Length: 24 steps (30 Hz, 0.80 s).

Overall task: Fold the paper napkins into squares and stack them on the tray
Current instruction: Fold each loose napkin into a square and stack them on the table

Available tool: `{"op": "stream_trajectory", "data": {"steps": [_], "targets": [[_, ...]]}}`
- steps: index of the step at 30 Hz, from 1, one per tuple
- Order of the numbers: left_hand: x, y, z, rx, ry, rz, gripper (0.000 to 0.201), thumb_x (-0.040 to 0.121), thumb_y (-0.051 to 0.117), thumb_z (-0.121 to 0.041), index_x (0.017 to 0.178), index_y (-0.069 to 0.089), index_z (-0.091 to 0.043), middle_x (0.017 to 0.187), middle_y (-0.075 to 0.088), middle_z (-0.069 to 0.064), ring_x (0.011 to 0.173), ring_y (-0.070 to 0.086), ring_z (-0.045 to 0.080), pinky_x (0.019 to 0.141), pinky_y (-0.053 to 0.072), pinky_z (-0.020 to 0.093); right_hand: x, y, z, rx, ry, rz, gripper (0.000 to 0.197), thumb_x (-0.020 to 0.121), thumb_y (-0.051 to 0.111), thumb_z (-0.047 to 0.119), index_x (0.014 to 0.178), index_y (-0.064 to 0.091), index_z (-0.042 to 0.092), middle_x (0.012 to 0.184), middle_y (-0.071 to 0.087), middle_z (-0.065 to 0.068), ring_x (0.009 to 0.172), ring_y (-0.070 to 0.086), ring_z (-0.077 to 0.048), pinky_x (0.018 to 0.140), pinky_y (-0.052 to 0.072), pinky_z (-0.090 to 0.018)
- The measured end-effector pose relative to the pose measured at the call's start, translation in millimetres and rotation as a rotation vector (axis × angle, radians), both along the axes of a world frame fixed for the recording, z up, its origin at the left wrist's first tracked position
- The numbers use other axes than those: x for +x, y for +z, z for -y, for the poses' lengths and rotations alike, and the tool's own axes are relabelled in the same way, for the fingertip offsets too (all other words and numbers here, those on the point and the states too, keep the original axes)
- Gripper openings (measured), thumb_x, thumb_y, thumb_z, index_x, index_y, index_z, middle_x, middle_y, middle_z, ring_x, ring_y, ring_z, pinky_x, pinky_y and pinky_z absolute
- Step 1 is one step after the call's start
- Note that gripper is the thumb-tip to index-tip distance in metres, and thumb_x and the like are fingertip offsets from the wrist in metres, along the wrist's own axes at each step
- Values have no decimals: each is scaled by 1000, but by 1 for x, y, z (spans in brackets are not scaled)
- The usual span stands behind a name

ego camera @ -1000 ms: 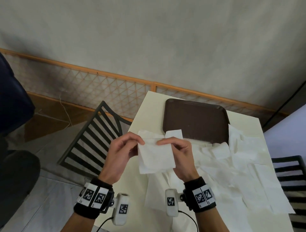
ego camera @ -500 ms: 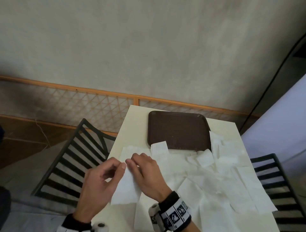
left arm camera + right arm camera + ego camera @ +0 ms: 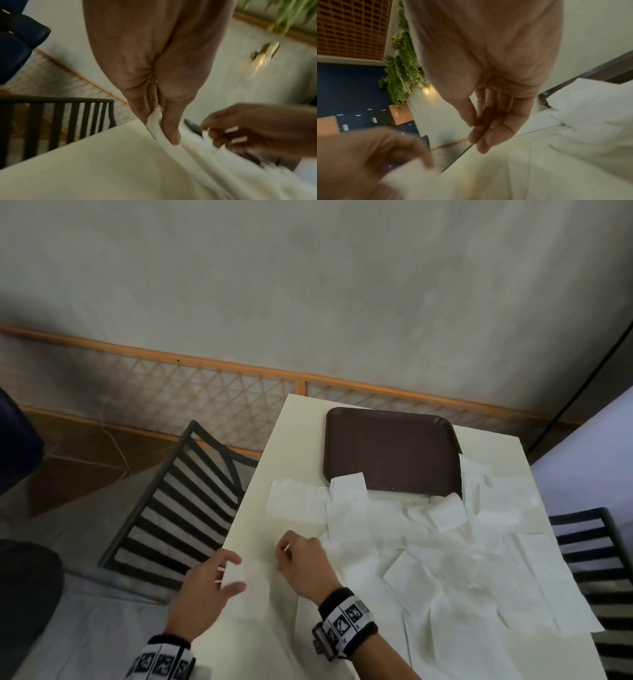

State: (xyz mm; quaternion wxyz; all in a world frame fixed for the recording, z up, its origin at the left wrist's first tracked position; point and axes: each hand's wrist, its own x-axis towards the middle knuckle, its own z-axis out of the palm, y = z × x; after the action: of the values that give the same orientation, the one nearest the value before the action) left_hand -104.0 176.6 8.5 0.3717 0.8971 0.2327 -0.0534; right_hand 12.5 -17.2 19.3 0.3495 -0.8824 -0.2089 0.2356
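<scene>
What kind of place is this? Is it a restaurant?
Probably a cafe or restaurant dining area: a brown serving tray sits on a small table strewn with paper napkins, with slatted chairs alongside.

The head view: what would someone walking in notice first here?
Probably the dark brown tray at the table's far end, bare except for one napkin strip lapping over its near edge. Next, the white paper napkins spread across the table in front of it. Nearest, the left hand pinches a napkin beside the right hand.

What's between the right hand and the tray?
Head view: loose white napkins overlap on the table between the right hand and the brown tray; one laps its near rim.
</scene>
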Motion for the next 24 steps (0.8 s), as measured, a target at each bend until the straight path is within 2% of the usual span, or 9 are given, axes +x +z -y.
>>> {"op": "stream_trajectory", "data": {"steps": [4,6,9,11,13,16,19,22,24], "targets": [[-11,-34,1,136,-36,-143,53,82,91,-35,120,55,-42,134,42,-6,127,38,17,109,41,34,61,-1,7,-116,-230,158,12,105,55,17,115,62,14,111,70,-10,101,67,-33,85,57,-44],[-11,-33,3,267,-36,-151,58,79,91,-46,127,58,-45,143,32,-5,131,27,19,113,36,40,99,-4,20,-159,-398,223,28,104,62,20,130,58,11,128,64,-15,118,62,-37,94,54,-47],[-9,-22,5,256,-24,-50,58,78,92,-44,128,62,-44,148,33,-7,135,27,22,114,36,45,143,-14,45,-284,-621,194,61,102,69,39,148,44,7,146,55,-22,137,53,-45,108,48,-54],[-1,-13,9,245,-29,39,53,78,93,-40,124,66,-41,145,43,-6,136,35,24,112,35,44,163,-19,58,-309,-646,116,63,99,71,47,151,46,20,149,54,-19,140,49,-47,114,42,-56],[12,-1,18,216,-44,104,48,80,92,-37,122,69,-39,142,49,-7,134,40,23,112,35,43,171,-20,65,-273,-621,107,42,97,71,43,138,61,35,142,57,-14,134,49,-46,113,41,-56],[33,19,30,129,-104,197,39,88,86,-39,122,67,-40,133,53,-18,129,44,12,115,42,41,180,-22,78,-166,-560,167,10,95,74,41,105,74,42,127,66,-6,123,53,-38,99,42,-48],[53,47,46,-55,-102,268,40,92,79,-49,128,61,-47,133,54,-29,126,51,1,110,50,36,171,15,94,47,-401,202,10,97,79,42,97,70,38,102,75,7,97,67,-17,86,45,-34],[75,76,68,-234,-52,289,81,80,86,-62,148,45,-47,150,44,-27,131,50,5,109,45,28,135,87,99,152,-132,209,11,103,76,33,99,66,32,80,74,19,74,67,-2,70,47,-14],[90,93,80,-329,-63,289,107,69,91,-68,157,34,-47,158,38,-25,137,44,5,113,41,30,112,127,100,234,-21,231,10,104,75,29,101,66,28,73,70,19,67,65,-5,64,48,-16]]}}
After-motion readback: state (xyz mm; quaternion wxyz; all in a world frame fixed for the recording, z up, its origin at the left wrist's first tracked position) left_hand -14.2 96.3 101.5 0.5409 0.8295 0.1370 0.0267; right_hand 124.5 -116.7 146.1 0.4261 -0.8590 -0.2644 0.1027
